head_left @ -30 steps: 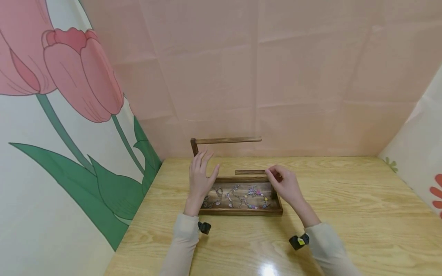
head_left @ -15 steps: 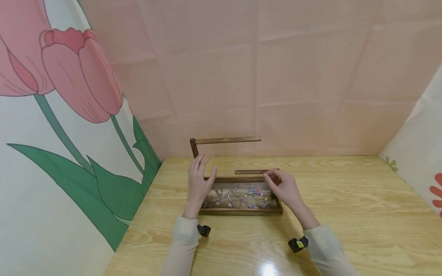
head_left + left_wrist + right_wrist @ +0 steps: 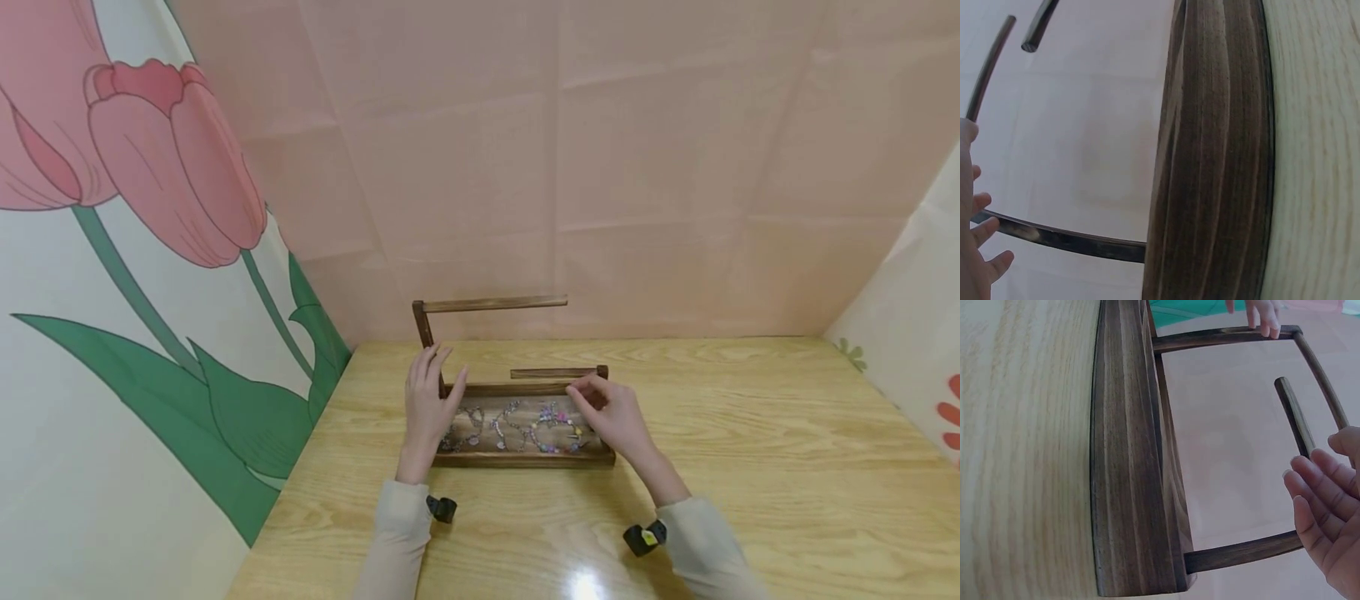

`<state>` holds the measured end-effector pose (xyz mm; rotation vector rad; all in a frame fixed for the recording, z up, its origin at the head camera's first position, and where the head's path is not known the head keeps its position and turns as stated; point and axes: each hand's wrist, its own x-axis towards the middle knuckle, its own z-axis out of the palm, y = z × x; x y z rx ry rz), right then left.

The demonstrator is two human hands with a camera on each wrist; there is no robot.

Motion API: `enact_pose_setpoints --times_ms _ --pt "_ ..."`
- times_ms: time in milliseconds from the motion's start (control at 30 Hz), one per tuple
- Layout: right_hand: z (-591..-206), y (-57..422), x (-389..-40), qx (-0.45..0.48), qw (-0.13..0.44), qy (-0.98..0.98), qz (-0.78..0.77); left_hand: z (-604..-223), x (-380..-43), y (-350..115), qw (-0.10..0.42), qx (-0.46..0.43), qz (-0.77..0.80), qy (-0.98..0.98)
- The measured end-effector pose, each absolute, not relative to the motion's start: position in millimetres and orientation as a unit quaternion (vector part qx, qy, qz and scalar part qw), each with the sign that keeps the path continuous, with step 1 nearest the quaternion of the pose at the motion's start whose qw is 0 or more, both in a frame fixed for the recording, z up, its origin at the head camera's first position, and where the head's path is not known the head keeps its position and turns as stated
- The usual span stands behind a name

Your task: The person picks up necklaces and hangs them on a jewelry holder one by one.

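A dark wooden jewelry stand has a low tray (image 3: 525,460) with an upright post at each end. Its left post (image 3: 423,325) carries an upper bar (image 3: 495,305) reaching right; a shorter lower bar (image 3: 551,373) reaches left from the right post. Inside the tray lie a colorful beaded bracelet (image 3: 551,448) and several silvery chains (image 3: 501,429). My left hand (image 3: 426,412) is beside the left post, fingers spread and holding nothing. My right hand (image 3: 617,417) hovers over the tray's right end, partly hiding the right post. In the right wrist view its fingers (image 3: 1322,487) are loosely bent, nothing between them.
The stand rests on a light wood-grain table (image 3: 750,442). A pink cloth backdrop (image 3: 637,167) rises behind the table, and a white panel with printed tulips (image 3: 180,158) stands on the left. Black cameras (image 3: 643,538) are strapped at both wrists.
My right hand has drawn back from the lower bar, slightly down and left, uncovering the bar's right end. My left hand has slid a little lower along the left post. The stand stays put.
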<state>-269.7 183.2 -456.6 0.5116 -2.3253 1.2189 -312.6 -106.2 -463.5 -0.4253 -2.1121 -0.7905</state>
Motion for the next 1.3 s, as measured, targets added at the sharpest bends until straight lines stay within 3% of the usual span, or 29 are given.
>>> enact_pose_setpoints --times_ms 267,1300 --pt "-460.8 179.4 -268.8 0.193 0.227 -0.845 0.444 -468.2 -310.2 -109.4 0.369 -0.147 -0.335 -0.854" --pt "-479.8 174.2 -269.9 0.196 0.147 -0.874 0.42 -487.1 -306.7 -119.5 0.335 -0.154 -0.326 -0.87"
